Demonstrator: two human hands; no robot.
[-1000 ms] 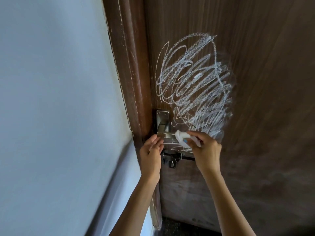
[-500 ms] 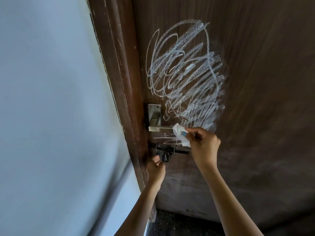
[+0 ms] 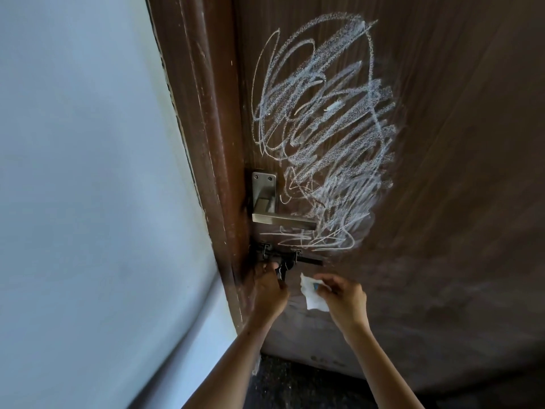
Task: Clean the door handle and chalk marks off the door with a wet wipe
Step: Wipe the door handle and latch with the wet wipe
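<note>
Holding a white wet wipe (image 3: pixel 313 294) pinched in its fingers, the right hand (image 3: pixel 342 299) sits low in the middle; the left hand (image 3: pixel 269 290) grips the black latch (image 3: pixel 283 259).

Chalk marks (image 3: pixel 324 128) above door handle (image 3: pixel 280 221)

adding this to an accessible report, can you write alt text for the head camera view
Seen from above, a person's right hand holds a white wet wipe just off a dark wooden door, while the left hand grips a black sliding bolt. Above them, a metal door handle sits beside a large white chalk scribble, not yet wiped off.
</note>
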